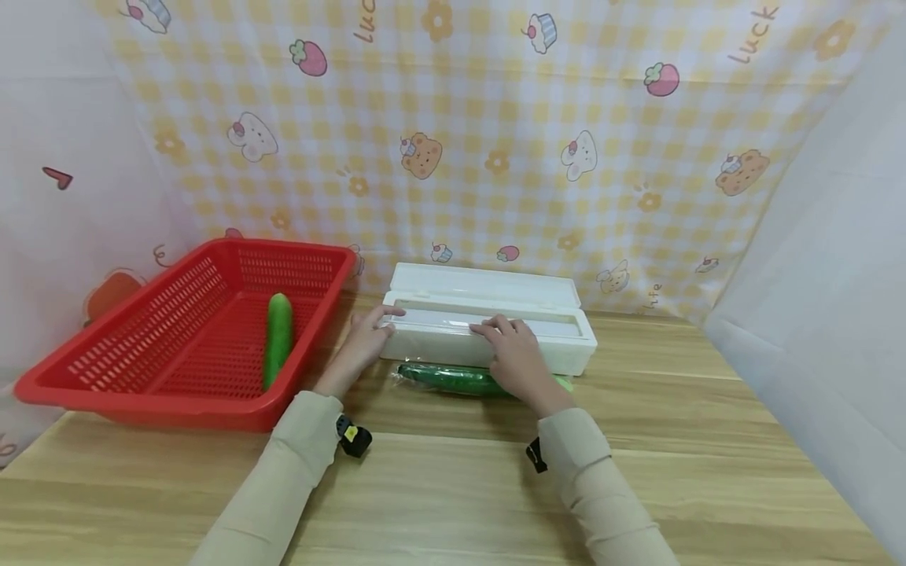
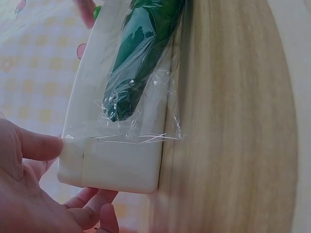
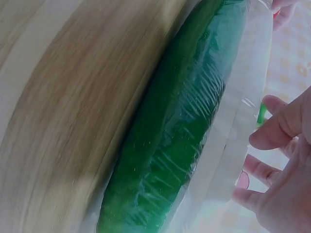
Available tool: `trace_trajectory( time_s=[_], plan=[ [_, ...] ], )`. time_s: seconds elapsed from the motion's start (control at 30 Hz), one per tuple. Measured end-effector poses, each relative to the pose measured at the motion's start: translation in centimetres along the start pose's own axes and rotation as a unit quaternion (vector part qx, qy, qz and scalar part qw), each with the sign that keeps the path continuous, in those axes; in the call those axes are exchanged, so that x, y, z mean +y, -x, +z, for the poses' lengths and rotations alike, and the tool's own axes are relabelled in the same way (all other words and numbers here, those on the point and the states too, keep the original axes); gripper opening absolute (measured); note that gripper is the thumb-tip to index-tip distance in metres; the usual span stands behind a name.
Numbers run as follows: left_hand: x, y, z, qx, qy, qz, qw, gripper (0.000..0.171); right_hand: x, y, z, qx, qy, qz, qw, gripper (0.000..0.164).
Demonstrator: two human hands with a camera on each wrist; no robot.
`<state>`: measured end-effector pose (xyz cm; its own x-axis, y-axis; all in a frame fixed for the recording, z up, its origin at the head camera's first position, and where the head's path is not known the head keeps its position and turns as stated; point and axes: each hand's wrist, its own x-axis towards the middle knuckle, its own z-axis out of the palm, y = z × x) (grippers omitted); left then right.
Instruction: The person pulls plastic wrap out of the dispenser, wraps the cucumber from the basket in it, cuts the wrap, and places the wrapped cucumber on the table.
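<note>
A long white cling film box (image 1: 488,343) stands with its lid (image 1: 488,287) raised at the back. My left hand (image 1: 368,336) grips its left end, thumb on the near side. At the middle of its front rim is my right hand (image 1: 515,354); thumb and forefinger pinch around a small green slider (image 3: 262,114) there. Just in front lies a cucumber (image 1: 453,380) wrapped in clear film. In the left wrist view, loose clear film (image 2: 163,116) extends past the cucumber's tip. My right hand and wrist hide part of the cucumber in the head view.
On the left sits a red plastic basket (image 1: 177,405) with a bare cucumber (image 1: 279,338) inside. A wooden tabletop (image 1: 453,495) is beneath everything. Behind the box hangs a yellow checked curtain (image 1: 467,204), and white walls (image 1: 821,220) stand at the sides.
</note>
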<state>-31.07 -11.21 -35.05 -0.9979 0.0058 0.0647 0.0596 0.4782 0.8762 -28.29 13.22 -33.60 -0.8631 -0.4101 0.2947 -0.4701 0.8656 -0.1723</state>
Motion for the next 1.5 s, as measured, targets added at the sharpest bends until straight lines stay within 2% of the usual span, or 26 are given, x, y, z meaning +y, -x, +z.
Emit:
trace_trajectory(
  time_s=[0.23,0.47,0.63,0.9,1.3,1.5],
  plan=[
    [-0.3,0.0,0.0,0.0,-0.005,0.008,1.0,0.029,0.4,0.2,0.1,0.008,0.003,0.006,1.0,0.058],
    [0.2,0.4,0.0,0.005,-0.004,-0.002,1.0,0.028,0.8,0.5,0.0,0.027,-0.008,-0.003,1.0,0.059],
    [0.5,0.4,0.5,0.014,-0.007,0.008,0.9998,0.026,1.4,0.9,-0.1,0.042,-0.015,0.0,0.999,0.06],
    [0.5,0.4,0.7,0.02,-0.022,0.007,0.9995,0.025,2.1,1.5,-0.4,0.031,-0.017,0.012,0.999,0.061],
    [0.1,0.0,0.5,0.006,-0.03,0.018,0.9994,0.025,6.3,4.2,-1.4,0.055,-0.049,0.063,0.995,0.065],
    [0.0,0.0,0.7,-0.003,-0.023,0.01,0.9997,0.024,8.0,5.4,-1.8,0.067,-0.051,0.084,0.993,0.063]
  ],
)
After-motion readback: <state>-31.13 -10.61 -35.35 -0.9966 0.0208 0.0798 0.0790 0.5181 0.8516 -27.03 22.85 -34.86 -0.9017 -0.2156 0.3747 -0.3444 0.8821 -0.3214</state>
